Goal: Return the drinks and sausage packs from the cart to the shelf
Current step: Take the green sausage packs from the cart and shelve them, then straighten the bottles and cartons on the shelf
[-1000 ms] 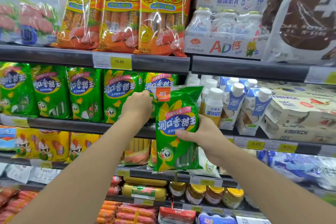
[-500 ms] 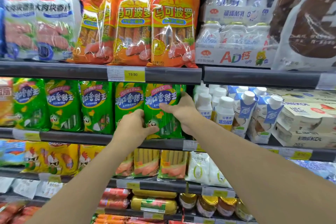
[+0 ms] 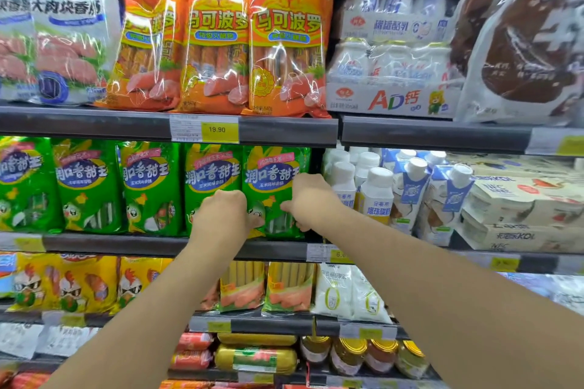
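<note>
Head view, left to right: a row of green sausage packs stands on the middle shelf, the leftmost cut off by the frame edge. The left hand presses against the front of the rightmost green pack, its fingers hidden behind the knuckles, so I cannot tell whether they pinch it. The right hand curls round that pack's right edge. White drink bottles stand just right, partly hidden behind the wrist.
</note>
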A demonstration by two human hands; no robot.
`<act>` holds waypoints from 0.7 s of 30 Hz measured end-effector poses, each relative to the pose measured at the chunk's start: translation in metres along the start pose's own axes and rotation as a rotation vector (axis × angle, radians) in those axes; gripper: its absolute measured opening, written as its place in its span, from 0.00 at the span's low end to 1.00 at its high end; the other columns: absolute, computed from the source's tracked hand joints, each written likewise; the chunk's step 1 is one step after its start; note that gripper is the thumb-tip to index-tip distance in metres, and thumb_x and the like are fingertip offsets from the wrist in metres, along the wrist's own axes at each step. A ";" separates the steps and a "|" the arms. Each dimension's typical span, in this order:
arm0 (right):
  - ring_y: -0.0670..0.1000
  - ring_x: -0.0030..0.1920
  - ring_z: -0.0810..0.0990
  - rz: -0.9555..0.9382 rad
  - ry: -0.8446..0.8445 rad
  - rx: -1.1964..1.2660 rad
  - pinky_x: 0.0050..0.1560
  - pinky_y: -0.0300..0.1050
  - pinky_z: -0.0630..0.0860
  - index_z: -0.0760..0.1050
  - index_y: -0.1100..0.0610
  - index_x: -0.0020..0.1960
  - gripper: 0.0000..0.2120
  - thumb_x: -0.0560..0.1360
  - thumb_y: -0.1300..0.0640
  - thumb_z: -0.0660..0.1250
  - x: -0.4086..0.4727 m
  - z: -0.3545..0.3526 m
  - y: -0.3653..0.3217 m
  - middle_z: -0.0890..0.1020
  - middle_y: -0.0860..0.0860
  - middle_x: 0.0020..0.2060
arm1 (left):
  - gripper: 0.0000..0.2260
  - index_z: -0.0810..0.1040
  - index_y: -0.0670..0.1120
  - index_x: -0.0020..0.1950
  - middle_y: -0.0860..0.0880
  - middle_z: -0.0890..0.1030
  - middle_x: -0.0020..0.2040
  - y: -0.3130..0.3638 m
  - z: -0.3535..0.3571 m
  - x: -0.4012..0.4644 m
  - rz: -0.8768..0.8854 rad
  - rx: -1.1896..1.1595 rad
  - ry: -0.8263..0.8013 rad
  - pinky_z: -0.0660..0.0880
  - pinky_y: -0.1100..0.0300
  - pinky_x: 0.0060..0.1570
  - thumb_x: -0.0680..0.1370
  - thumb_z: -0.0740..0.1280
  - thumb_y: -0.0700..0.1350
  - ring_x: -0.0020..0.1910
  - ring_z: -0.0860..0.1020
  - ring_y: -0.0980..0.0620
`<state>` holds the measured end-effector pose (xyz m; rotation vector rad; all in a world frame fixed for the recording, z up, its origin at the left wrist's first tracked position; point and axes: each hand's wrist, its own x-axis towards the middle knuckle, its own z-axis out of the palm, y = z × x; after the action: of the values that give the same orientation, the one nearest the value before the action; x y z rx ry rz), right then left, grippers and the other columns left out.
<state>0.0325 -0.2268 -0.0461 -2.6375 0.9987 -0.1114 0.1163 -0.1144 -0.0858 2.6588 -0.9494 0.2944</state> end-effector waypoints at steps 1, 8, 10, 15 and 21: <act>0.58 0.45 0.83 -0.010 0.022 -0.019 0.37 0.48 0.77 0.71 0.62 0.47 0.11 0.79 0.55 0.68 -0.001 0.001 0.000 0.80 0.56 0.42 | 0.24 0.65 0.44 0.31 0.48 0.70 0.31 0.001 -0.001 0.000 -0.004 0.033 -0.035 0.73 0.56 0.37 0.73 0.72 0.59 0.36 0.74 0.44; 0.56 0.33 0.86 -0.028 -0.009 0.256 0.40 0.49 0.85 0.74 0.65 0.45 0.18 0.80 0.48 0.66 -0.032 0.005 0.021 0.84 0.59 0.34 | 0.24 0.66 0.45 0.32 0.49 0.71 0.30 -0.005 -0.003 -0.012 0.038 0.147 -0.079 0.71 0.58 0.36 0.76 0.65 0.63 0.34 0.75 0.45; 0.56 0.32 0.86 -0.052 -0.038 0.372 0.37 0.47 0.85 0.78 0.65 0.46 0.19 0.79 0.48 0.66 -0.048 0.000 0.045 0.86 0.59 0.34 | 0.23 0.70 0.45 0.35 0.49 0.73 0.31 -0.007 -0.001 -0.018 0.112 0.121 0.014 0.71 0.57 0.34 0.76 0.64 0.63 0.33 0.75 0.46; 0.56 0.29 0.85 0.015 0.099 0.458 0.26 0.41 0.77 0.80 0.60 0.40 0.16 0.77 0.48 0.69 -0.077 -0.004 0.119 0.85 0.54 0.29 | 0.15 0.79 0.47 0.45 0.53 0.82 0.37 0.022 0.012 -0.035 0.354 -0.274 0.121 0.78 0.56 0.41 0.75 0.69 0.59 0.38 0.80 0.52; 0.48 0.23 0.80 0.170 0.308 0.558 0.27 0.42 0.73 0.79 0.55 0.45 0.13 0.73 0.46 0.74 -0.080 0.017 0.175 0.84 0.52 0.29 | 0.24 0.75 0.47 0.63 0.50 0.81 0.55 0.071 0.041 -0.042 0.293 -0.581 -0.039 0.78 0.53 0.55 0.72 0.74 0.55 0.51 0.80 0.53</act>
<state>-0.1357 -0.2928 -0.1149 -2.0534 1.0886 -0.6697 0.0424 -0.1559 -0.1213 2.0076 -1.2191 0.0177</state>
